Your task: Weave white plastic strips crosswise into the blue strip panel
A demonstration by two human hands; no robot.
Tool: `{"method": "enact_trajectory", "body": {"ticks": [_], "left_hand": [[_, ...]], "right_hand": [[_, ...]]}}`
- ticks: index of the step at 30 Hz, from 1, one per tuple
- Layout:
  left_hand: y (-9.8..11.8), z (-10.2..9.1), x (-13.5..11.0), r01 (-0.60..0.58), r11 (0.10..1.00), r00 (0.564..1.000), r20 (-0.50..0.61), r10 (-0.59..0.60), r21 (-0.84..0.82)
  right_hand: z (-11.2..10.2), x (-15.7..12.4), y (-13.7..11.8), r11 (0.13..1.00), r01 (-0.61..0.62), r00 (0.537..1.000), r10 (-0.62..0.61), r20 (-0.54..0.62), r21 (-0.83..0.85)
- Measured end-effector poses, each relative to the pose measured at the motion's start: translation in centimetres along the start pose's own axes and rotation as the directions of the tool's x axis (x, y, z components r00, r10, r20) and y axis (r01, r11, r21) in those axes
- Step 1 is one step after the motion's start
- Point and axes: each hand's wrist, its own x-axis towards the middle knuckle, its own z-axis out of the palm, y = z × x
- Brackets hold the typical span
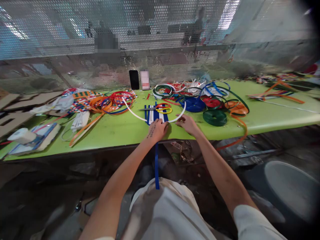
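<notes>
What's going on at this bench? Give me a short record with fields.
Place: green table
Left hand: pressing flat on blue and white straps laid side by side
Right hand: resting at the table edge, by a white strap
Hanging: a blue strap drops off the edge
Nearby: scissors, green strap coil, black phone

Pale short sleeves, light trousers, dark script tattoo beside the left hand (157,130).
</notes>
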Motion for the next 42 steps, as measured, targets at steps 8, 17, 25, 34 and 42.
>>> {"method": "enact_trajectory", "body": {"ticks": [8, 17, 25, 34, 42], "left_hand": [[0.0, -0.2, 0.1, -0.013, 1.000, 1.000, 0.023, 0.013, 0.007], [0.0, -0.1, 0.2, -0.024, 0.999, 0.999, 0.034, 0.025, -0.039], [0.1, -0.1, 0.1, -0.012, 0.999, 0.998, 0.056, 0.015, -0.039], [0.3, -0.1, -0.2, -0.004, 1.000, 1.000, 0.029, 0.004, -0.011], [0.3, 0.0, -0.2, -0.020, 0.999, 1.000, 0.007, 0.020, 0.027]], "right_hand": [[0.5, 4.6, -1.0, 0.979, 0.059, 0.963, -0.107, 0.249, 0.193], [1.7, 4.7, 0.2, 0.994, 0.092, 0.980, -0.100, 0.171, 0.056], [1.9, 4.2, -1.2, 0.986, 0.125, 0.985, -0.111, 0.129, -0.111], [1.2, 4.0, -0.6, 0.973, 0.050, 0.973, -0.098, 0.207, 0.224], [1.1, 4.1, -0.2, 0.969, 0.031, 0.969, -0.089, 0.230, 0.246]]}}
